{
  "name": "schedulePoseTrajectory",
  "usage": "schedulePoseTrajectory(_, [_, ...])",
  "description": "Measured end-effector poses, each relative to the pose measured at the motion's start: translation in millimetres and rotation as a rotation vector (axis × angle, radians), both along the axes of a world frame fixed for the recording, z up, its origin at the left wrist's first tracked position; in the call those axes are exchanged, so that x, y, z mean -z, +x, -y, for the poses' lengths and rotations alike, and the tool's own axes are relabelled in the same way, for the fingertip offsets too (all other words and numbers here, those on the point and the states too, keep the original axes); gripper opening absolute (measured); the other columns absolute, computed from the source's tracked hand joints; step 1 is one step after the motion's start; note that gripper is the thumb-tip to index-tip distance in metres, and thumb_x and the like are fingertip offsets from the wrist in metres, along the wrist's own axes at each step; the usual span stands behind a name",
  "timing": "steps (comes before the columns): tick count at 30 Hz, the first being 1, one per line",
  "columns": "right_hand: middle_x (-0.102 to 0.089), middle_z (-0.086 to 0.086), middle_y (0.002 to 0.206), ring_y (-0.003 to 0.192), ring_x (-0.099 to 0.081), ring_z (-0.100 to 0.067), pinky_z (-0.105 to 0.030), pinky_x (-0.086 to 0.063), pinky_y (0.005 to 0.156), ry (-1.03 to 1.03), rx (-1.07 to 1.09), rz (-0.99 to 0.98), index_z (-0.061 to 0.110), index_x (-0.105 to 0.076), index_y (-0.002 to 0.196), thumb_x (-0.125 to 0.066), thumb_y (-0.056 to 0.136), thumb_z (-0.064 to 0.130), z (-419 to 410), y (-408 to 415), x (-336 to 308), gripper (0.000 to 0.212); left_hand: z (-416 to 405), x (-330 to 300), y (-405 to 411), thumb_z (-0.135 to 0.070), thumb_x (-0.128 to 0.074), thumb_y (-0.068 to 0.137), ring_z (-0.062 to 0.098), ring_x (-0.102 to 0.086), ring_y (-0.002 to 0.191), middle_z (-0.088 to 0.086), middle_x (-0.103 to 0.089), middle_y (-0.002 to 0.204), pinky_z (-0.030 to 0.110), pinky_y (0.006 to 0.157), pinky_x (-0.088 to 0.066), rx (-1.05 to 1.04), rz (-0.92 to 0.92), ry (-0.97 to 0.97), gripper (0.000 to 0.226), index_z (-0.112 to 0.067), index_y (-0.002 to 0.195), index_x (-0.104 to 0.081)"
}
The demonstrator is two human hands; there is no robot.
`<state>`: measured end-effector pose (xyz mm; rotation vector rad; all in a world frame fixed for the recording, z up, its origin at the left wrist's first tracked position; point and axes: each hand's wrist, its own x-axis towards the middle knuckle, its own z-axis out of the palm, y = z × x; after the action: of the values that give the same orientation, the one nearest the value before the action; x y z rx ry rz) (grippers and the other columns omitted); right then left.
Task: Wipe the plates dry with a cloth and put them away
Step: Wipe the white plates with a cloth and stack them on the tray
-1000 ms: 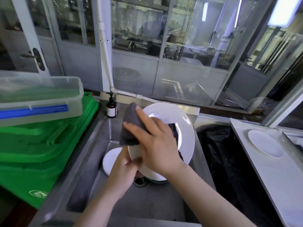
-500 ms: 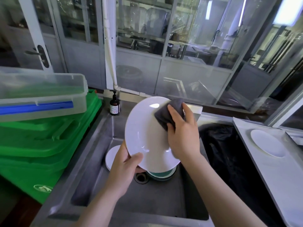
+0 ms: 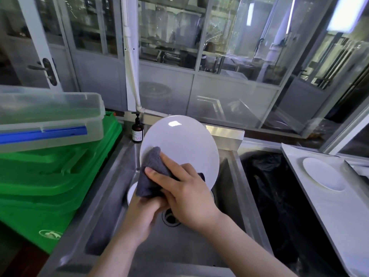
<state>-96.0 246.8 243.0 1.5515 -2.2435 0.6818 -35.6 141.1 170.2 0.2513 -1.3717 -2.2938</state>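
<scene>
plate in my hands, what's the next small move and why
Probably sweep the grey cloth up and right across the white plate. The right hand presses it on the lower left only; the upper face, tilted over the sink, is uncovered. The left hand holds the bottom edge.

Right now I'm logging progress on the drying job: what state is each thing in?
held plate: tilted over the sink, being wiped
grey cloth: pressed on plate
right hand: presses cloth
left hand: holds plate's lower edge
sink plate: lying flat, mostly hidden
counter plate: put down flat
</scene>
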Motion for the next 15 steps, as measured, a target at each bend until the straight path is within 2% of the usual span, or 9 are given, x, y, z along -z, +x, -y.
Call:
schedulePoseTrajectory(1, [-0.050, -0.006, 0.143, 0.084, -0.057, -0.032, -0.040, -0.054, 0.072, -0.005, -0.003, -0.015, 0.031, -0.062, 0.127, -0.064, 0.083, 0.011, 0, -2, 0, 0.048, 0, 0, 0, 0.007, -0.053, 0.060, 0.021, -0.070, 0.079, 0.015, -0.071, 0.084, 0.027, 0.061, -0.054, 0.009, -0.022, 0.021, 0.040, -0.005, 0.093, -0.072])
schedulePoseTrajectory(4, [-0.050, -0.003, 0.143, 0.084, -0.056, -0.029, -0.037, -0.053, 0.071, 0.005, -0.009, -0.050, 0.033, -0.062, 0.127, -0.054, 0.085, 0.014, -2, -5, -1, 0.047, 2, -1, 1, -0.001, -0.064, 0.066, 0.022, -0.070, 0.084, 0.014, -0.071, 0.093, 0.029, 0.064, -0.055, 0.050, -0.075, 0.077, 0.046, -0.007, 0.112, -0.065])
schedulePoseTrajectory(7, [-0.051, -0.002, 0.142, 0.087, -0.058, -0.029, -0.037, -0.053, 0.072, 0.006, -0.009, -0.051, 0.034, -0.063, 0.126, -0.053, 0.087, 0.021, -5, -8, -1, 0.042, 1, -5, 1, -0.019, -0.070, 0.075, 0.023, -0.069, 0.097, 0.013, -0.070, 0.111, 0.031, 0.071, -0.056, 0.054, -0.091, 0.082, 0.061, -0.010, 0.132, -0.050])
schedulePoseTrajectory(9, [-0.052, -0.002, 0.141, 0.089, -0.059, -0.029, -0.037, -0.053, 0.073, 0.000, 0.002, -0.065, 0.036, -0.063, 0.125, -0.057, 0.088, 0.022, -7, -10, -1, 0.040, -1, -9, -1, -0.036, -0.077, 0.073, 0.025, -0.066, 0.104, 0.013, -0.067, 0.119, 0.035, 0.074, -0.056, 0.042, -0.091, 0.072, 0.075, -0.013, 0.136, -0.046])
schedulePoseTrajectory(12, [-0.053, -0.001, 0.141, 0.092, -0.059, -0.028, -0.038, -0.053, 0.075, 0.007, 0.014, -0.113, 0.038, -0.063, 0.125, -0.056, 0.087, 0.021, -8, -12, 0, 0.042, -5, -19, -3, -0.066, -0.079, 0.059, 0.025, -0.067, 0.105, 0.012, -0.069, 0.115, 0.037, 0.072, -0.058, -0.007, -0.062, 0.147, 0.090, -0.010, 0.127, -0.057])
schedulePoseTrajectory(15, [-0.054, -0.001, 0.139, 0.091, -0.060, -0.027, -0.035, -0.051, 0.076, -0.002, 0.022, -0.149, 0.038, -0.064, 0.123, -0.047, 0.087, 0.025, -7, -13, -1, 0.042, -6, -22, -5, -0.067, -0.077, 0.060, 0.023, -0.068, 0.102, 0.012, -0.071, 0.110, 0.036, 0.071, -0.058, 0.007, -0.062, 0.239, 0.069, -0.016, 0.106, -0.074])
